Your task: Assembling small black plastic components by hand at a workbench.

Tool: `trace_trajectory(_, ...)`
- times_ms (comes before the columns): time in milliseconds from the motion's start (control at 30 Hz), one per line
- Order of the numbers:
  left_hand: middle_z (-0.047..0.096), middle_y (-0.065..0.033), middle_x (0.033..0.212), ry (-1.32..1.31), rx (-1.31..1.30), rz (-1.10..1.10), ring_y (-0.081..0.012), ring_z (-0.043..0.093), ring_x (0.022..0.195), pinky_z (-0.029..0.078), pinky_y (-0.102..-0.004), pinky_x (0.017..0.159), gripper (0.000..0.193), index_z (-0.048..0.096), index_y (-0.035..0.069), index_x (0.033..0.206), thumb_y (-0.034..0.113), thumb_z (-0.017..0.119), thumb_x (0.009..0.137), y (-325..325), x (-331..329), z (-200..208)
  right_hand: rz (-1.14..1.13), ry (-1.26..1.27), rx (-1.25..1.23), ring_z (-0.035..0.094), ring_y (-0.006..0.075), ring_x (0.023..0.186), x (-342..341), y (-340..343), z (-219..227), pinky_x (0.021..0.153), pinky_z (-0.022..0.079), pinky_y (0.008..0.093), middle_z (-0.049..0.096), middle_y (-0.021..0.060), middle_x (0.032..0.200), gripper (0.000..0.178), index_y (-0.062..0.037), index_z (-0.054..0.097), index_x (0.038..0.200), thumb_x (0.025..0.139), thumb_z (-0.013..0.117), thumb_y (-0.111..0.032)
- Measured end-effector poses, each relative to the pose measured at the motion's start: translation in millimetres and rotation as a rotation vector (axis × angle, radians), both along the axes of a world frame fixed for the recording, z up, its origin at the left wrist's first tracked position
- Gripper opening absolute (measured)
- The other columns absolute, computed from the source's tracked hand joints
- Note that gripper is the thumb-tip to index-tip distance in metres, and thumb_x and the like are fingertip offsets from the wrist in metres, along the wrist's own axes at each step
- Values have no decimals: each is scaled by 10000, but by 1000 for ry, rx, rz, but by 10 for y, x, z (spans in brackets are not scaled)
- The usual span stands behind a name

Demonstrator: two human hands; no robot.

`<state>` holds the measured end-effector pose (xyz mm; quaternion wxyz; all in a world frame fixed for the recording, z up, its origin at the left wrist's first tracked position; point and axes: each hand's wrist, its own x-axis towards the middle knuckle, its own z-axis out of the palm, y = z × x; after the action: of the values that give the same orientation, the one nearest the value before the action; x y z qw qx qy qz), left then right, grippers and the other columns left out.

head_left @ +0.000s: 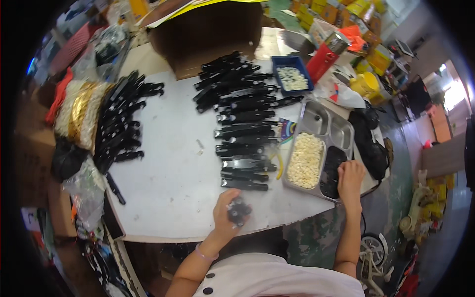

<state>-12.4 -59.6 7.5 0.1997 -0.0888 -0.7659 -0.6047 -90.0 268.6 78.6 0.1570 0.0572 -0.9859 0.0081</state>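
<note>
My left hand (226,214) is closed around a bundle of black pieces with rounded ends (239,211), close to the table's front edge. My right hand (351,179) rests at the right side of a metal compartment tray (289,184), its fingers bent down at the small black parts (332,171). Whatever its fingertips hold is hidden. Small cream-coloured pieces (305,161) fill the neighbouring compartment. Ahead of my left hand lies a column of long black handle-like tools (245,133), side by side.
More black tools (121,123) are piled at the left beside a clear plastic bag (85,190). An open cardboard box (205,37) stands at the back. A blue bin (275,74) of pale pieces and a red container (321,62) are far right. Yellow-handled pliers (280,167) lie by the tray.
</note>
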Motion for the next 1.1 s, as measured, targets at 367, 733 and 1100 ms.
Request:
trace_trajectory(367, 587, -131, 1120, 60, -25, 1, -332, 597, 961, 490, -403, 809, 553, 545, 60, 1181, 104, 765, 676, 23, -23, 16, 967, -230, -330, 472, 268, 1054, 120, -1750, 756, 1041, 279, 475, 520, 69, 953, 131, -68, 549, 860, 778, 649, -88)
trace_trajectory(733, 596, -135, 1094, 106, -69, 24, -333, 607, 921, 495, -398, 779, 509, 559, 59, 1162, 96, 738, 687, 31, -56, 60, 901, -50, 18, 497, 215, 1058, 100, -1852, 626, 1067, 275, 507, 560, 30, 965, 151, -70, 591, 892, 759, 659, -94)
trace_trajectory(1100, 596, -135, 1085, 103, -70, 8, -329, 612, 913, 501, -393, 756, 514, 563, 60, 1155, 78, 741, 674, 32, -71, 69, 947, -28, -282, 507, 232, 1041, 82, -1500, 343, 1034, 323, 500, 593, -1, 992, 264, -170, 701, 928, 727, 640, -10)
